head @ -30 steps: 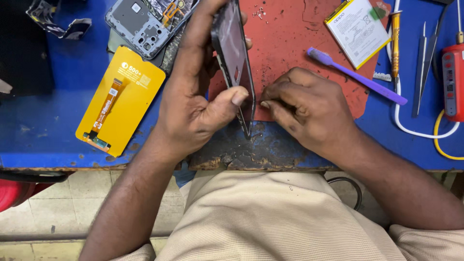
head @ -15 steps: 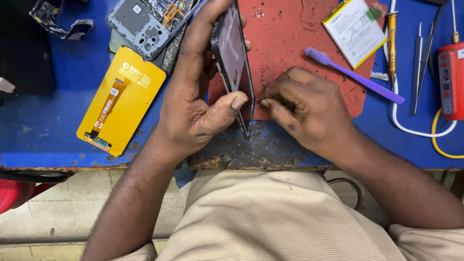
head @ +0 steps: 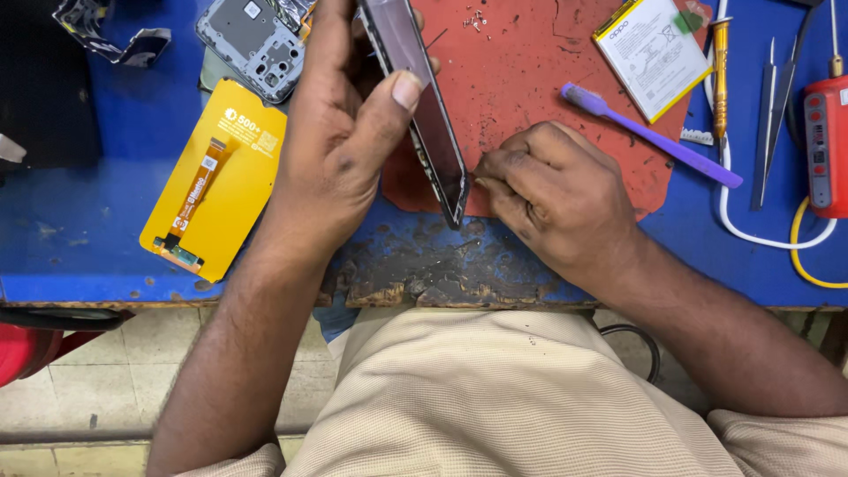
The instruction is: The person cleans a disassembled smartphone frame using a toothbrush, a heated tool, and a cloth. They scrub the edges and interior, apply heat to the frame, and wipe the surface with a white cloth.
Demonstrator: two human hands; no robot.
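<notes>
phone screen assembly (head: 422, 106) held on edge, tilted, over left part of red work mat (head: 565, 79), lower corner just above mat's near edge. gripped by left hand (head: 340, 141), thumb pressed on the near long side, fingers wrapped behind; clamped tight on it. right hand (head: 552, 190) resting on red mat just right of the screen assembly, fingers curled and pressed together near the assembly's lower edge; fingertips may pinch something small, cannot tell what, too hidden. knuckles up, wrist crossing mat's near edge onto blue bench (head: 79, 238).

left of mat: yellow display backing sheet (head: 231, 181) with orange flex cable (head: 196, 194) lying flat on blue bench, slanted. grey phone back frame (head: 256, 40) just beyond yellow sheet, upper left of mat, partly behind left hand. crumpled dark foil scrap (head: 110, 31) far left of mat, at top.

on mat: purple brush (head: 649, 132) slanted, head toward mat centre, handle running off right edge. white phone battery (head: 652, 55) at mat's upper right corner. tiny screws (head: 475, 18) near mat's top middle.

right of mat: yellow-handled screwdriver (head: 720, 75) upright beside battery, metal tweezers (head: 776, 106) further right, red tool (head: 826, 146) at far right, white cable (head: 768, 237) and yellow cable (head: 808, 265) looping below it.

bench front edge below mat chipped, worn dark.
</notes>
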